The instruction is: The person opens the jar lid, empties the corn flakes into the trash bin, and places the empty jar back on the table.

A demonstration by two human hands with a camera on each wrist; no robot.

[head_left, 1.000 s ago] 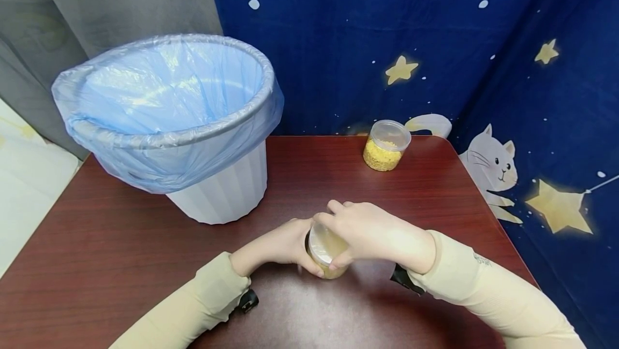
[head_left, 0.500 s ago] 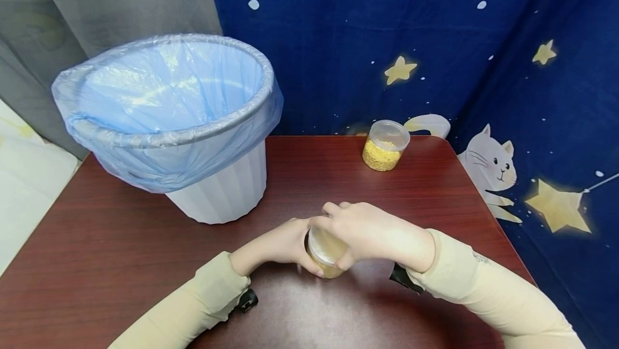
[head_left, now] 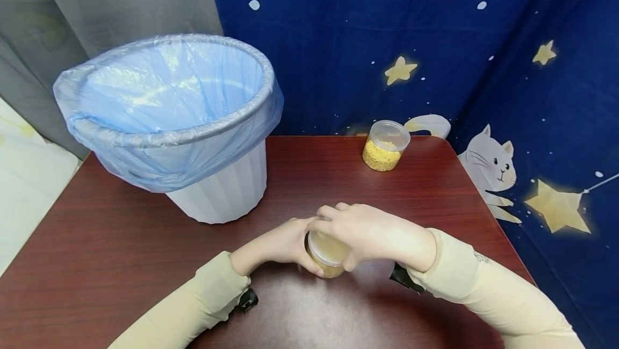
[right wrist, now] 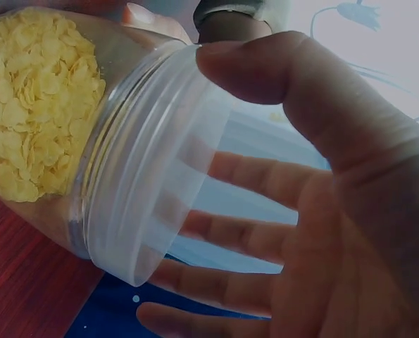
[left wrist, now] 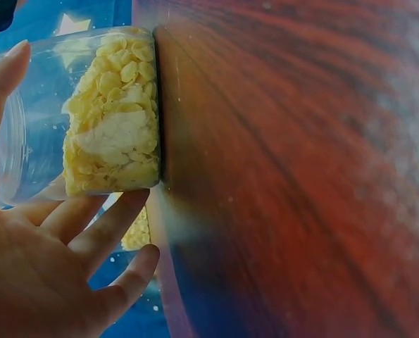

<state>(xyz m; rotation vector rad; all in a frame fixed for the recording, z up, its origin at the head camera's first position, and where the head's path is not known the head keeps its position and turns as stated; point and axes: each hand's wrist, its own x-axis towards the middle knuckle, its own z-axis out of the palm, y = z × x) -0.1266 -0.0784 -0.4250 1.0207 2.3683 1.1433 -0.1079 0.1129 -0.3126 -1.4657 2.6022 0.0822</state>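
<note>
Bracketing the jar (left wrist: 116,116), loosely curved left fingers (left wrist: 107,229) hold its sides, spread right fingers (right wrist: 241,236) its lid (right wrist: 147,172).

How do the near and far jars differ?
The left hand grips the near jar and the right hand its lid; neither touches the far jar. The far jar stands at the back of the table, the near jar nearer the front. Both are clear and part-filled with yellow bits.

The lid (right wrist: 149,172) is plastic, the table (head_left: 121,263) glossy, apparently wood.
</note>
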